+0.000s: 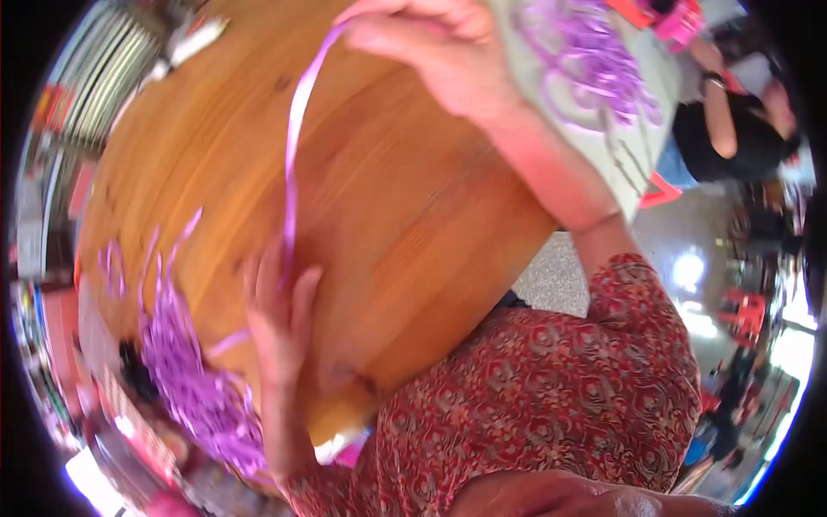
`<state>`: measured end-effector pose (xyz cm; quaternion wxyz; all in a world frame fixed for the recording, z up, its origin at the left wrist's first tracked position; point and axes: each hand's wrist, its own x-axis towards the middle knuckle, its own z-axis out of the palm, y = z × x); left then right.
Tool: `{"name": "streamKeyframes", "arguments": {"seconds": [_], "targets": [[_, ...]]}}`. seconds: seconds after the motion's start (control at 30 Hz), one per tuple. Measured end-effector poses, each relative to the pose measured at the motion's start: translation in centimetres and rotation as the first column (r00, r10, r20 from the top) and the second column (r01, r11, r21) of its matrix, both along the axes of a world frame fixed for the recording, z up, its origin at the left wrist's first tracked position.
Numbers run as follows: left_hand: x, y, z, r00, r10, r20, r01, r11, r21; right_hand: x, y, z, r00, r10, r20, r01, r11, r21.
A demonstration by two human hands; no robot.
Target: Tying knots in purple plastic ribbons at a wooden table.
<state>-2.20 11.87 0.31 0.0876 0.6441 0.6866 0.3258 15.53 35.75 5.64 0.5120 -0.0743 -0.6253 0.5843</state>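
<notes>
A narrow, shiny purple ribbon (294, 142) runs in a curve between my two hands above the round wooden table (388, 189). My right hand (439, 52), raised at the top, pinches its upper end between thumb and fingers. The lower part enters my left hand (280, 323), closed loosely around it near the table's left side. A short stretch of purple ribbon also shows on the other side of that hand, toward a heap of purple ribbons (189, 370) at the left edge. How my left fingers grip it is partly hidden.
More purple ribbons (594, 60) are heaped on a pale table (624, 146) at the upper right. A small purple loop (112, 267) lies at the wooden table's left. A person in black (732, 129) is beyond the pale table. A red stool (743, 316) stands farther right.
</notes>
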Motion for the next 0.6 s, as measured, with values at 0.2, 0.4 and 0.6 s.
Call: {"name": "streamKeyframes", "arguments": {"seconds": [0.2, 0.4, 0.6], "targets": [[0.4, -2.1, -0.5, 0.969, 0.163, 0.187, -0.167, 0.986, 0.005, 1.0, 1.2, 3.3, 0.964, 0.004, -0.268, -0.04, 0.991, -0.128], [-0.8, -1.4, -1.1, 0.788, 0.162, 0.593, -0.203, 0.979, 0.003, 0.1, 2.9, 3.1, 0.934, -0.337, -0.118, 0.357, 0.885, 0.301], [-1.5, 4.3, 2.6, -0.314, -0.225, 0.922, 0.156, 0.946, 0.284, -3.7, -2.7, -2.0, 0.829, -0.428, 0.36, -0.014, 0.628, 0.778]]}}
